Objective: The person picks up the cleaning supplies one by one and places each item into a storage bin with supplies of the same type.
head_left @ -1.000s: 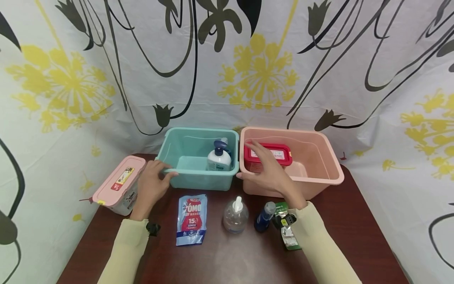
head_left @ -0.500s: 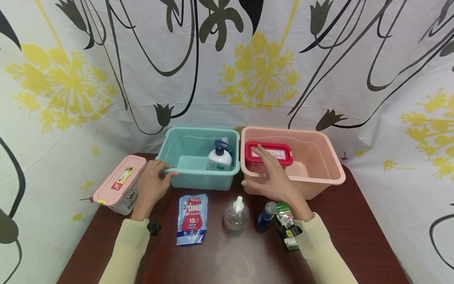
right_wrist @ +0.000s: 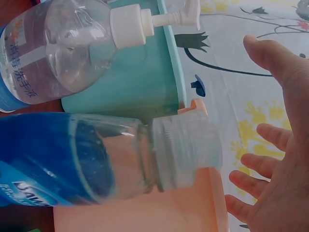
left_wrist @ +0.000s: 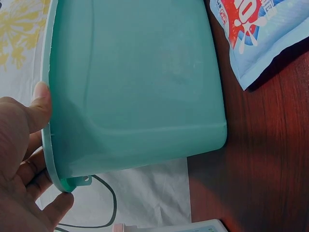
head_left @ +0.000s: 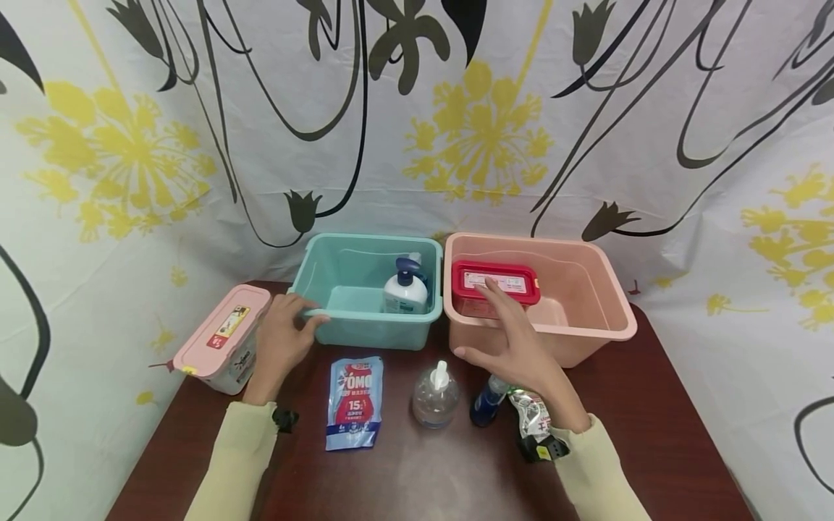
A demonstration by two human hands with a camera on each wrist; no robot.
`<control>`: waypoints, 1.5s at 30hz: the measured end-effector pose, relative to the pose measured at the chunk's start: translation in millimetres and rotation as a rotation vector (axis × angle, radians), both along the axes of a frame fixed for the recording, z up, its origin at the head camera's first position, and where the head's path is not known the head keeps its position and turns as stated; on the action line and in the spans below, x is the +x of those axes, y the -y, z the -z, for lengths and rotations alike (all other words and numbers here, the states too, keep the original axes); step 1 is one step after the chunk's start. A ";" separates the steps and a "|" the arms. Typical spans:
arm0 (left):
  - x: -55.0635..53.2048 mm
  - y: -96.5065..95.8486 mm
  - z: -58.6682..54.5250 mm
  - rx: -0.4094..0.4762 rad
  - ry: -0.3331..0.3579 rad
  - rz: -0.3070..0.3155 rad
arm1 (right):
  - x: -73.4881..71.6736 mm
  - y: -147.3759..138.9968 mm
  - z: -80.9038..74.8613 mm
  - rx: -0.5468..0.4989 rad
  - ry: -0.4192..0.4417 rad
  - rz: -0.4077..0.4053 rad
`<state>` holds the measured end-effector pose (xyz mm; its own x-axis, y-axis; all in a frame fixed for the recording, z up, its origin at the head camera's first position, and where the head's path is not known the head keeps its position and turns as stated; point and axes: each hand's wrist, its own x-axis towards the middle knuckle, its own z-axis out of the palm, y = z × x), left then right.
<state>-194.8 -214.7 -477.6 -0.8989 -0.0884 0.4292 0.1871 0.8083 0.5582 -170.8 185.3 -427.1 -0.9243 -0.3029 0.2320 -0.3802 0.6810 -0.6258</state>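
Teal bin (head_left: 371, 334) is stood on the dark table (head_left: 489, 485), with its rim gripped near the front left corner by the left hand (head_left: 280, 340). Inside the teal bin, toward its right side, a white pump bottle (head_left: 405, 295) is held upright.

Because the teal bin is grasped at one corner only, it could probably be tipped or twisted by an uneven pull, and the white pump bottle might then be toppled. Just to the right of the teal bin, the pink bin (head_left: 583, 331) could be nudged by a sideways shift; whether the two rims are touching cannot be told. In front of the teal bin and to its right, the clear pump bottle (head_left: 435, 401) and, farther right, the blue bottle (head_left: 485, 407) are stood upright. The blue bottle seems the likelier to be knocked over, should the right arm be swept low toward the teal bin.

The left forearm is extended to the front left of the teal bin; the thumb is laid on the front of its rim and the fingers are curled around the corner. The right hand (head_left: 521, 354) is held to the right of the teal bin, over the pink bin's front, with fingers loosely spread, thumb pointed toward the teal bin, and nothing grasped.
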 end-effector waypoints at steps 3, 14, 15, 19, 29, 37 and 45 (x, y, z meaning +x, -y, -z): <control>-0.1 0.1 0.7 0.001 -0.006 0.001 | 4.3 -2.2 2.3 -0.012 -0.009 -0.007; -0.1 -0.3 0.5 -0.003 -0.007 -0.002 | 22.8 -12.4 2.0 -0.054 -0.002 -0.002; 0.0 -0.3 0.3 -0.004 -0.007 -0.002 | 24.2 -13.4 2.3 -0.059 -0.003 0.000; -0.4 -0.2 0.9 -0.002 -0.009 0.001 | 30.0 -17.4 3.7 -0.081 0.002 0.013; -2.0 1.2 3.7 0.002 -0.020 0.007 | 45.4 -29.5 9.0 -0.183 0.009 -0.017; -1.3 0.4 1.4 0.004 -0.019 0.005 | 54.3 -41.7 21.8 -0.266 0.039 -0.042; -1.2 -0.8 1.5 0.003 -0.012 0.007 | 58.0 -49.3 43.0 -0.329 0.023 -0.099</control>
